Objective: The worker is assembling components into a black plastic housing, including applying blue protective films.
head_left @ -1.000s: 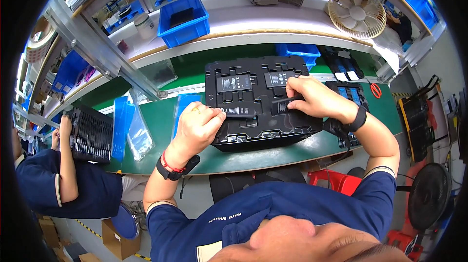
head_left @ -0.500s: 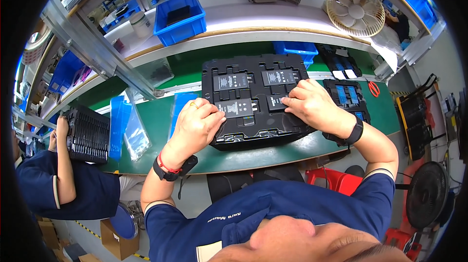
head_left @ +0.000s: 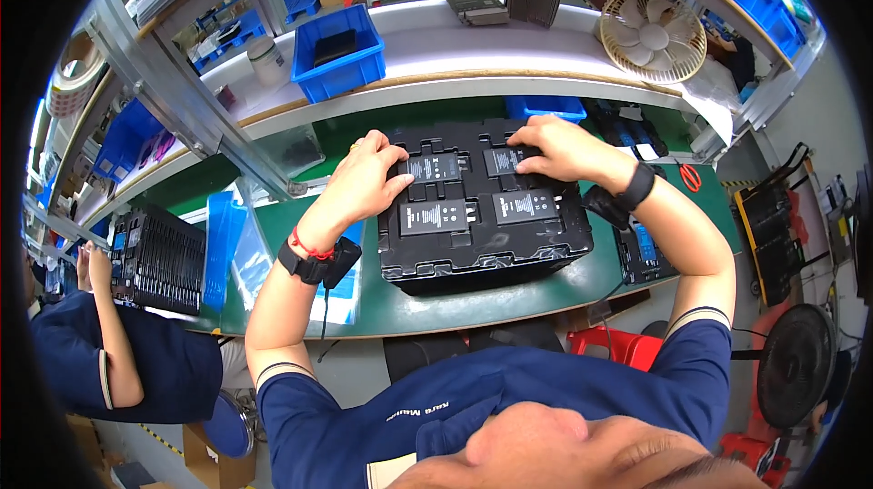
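A stack of black moulded plastic trays (head_left: 482,264) stands on the green bench in front of me. Flat black batteries with white printing lie in the top tray's pockets, two along the far side and two nearer. My left hand (head_left: 362,178) is at the left end of the far left battery (head_left: 435,167), thumb and forefinger apart at its edge. At the far right battery (head_left: 503,162), my right hand (head_left: 568,148) has thumb and fingers spread over the right end, partly hiding it. Untouched, the near left battery (head_left: 433,215) and near right battery (head_left: 527,206) lie flat.
A co-worker (head_left: 118,344) sits at left by a row of black trays (head_left: 159,257). Clear plastic bags (head_left: 259,248) lie left of my stack. Red scissors (head_left: 690,177) lie at right. A shelf behind carries a blue bin (head_left: 338,66) and a fan (head_left: 653,34).
Both hands have moved away from me, from the two near batteries to the two far ones. The near batteries are now uncovered. The whole view has shifted slightly.
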